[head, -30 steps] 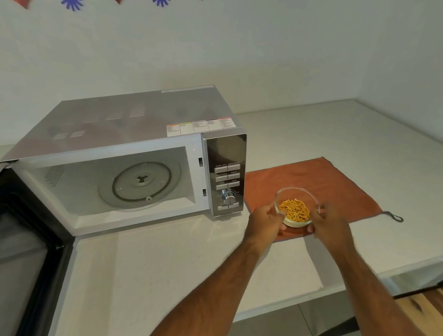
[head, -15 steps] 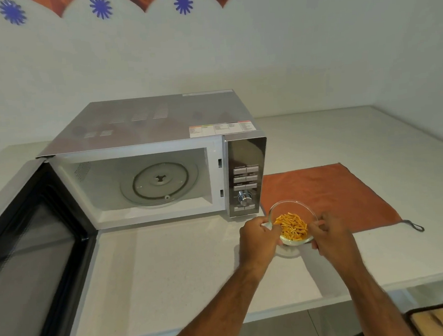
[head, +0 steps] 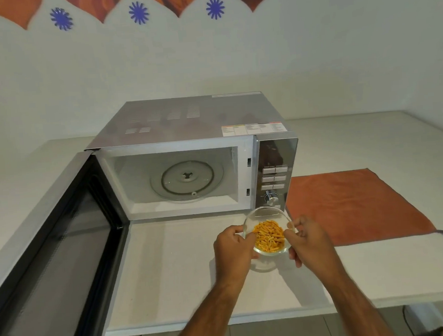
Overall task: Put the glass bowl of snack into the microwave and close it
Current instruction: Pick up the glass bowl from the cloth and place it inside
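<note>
The left hand (head: 233, 246) and the right hand (head: 309, 240) were both closed on the glass bowl (head: 268, 233), each pinching the rim on its own side, with the thumbs on top of the rim and the other fingers curled under the glass. The bowl held a small heap of orange snack (head: 269, 237) sticks and it seemed to be lifted a little above the counter (head: 175, 264), because a pale shadow lay on the surface under it. One second before, the bowl was resting on the near corner of the orange cloth (head: 350, 205); half a second before, it was already off the cloth, and now it was further to the left, in front of the control panel (head: 277, 179) of the microwave (head: 185, 123). The cloth was lying bare to the right. I judge from this that the picking up was done and the carrying was in progress. The cavity was open, the glass turntable (head: 187, 181) inside had nothing on it, and the door (head: 49, 247) was swung wide to the left. The bowl had still to go more to the left and forward, and clear the lower edge of the opening. After the bowl stands on the turntable, a hand must be free to swing the door shut.
</note>
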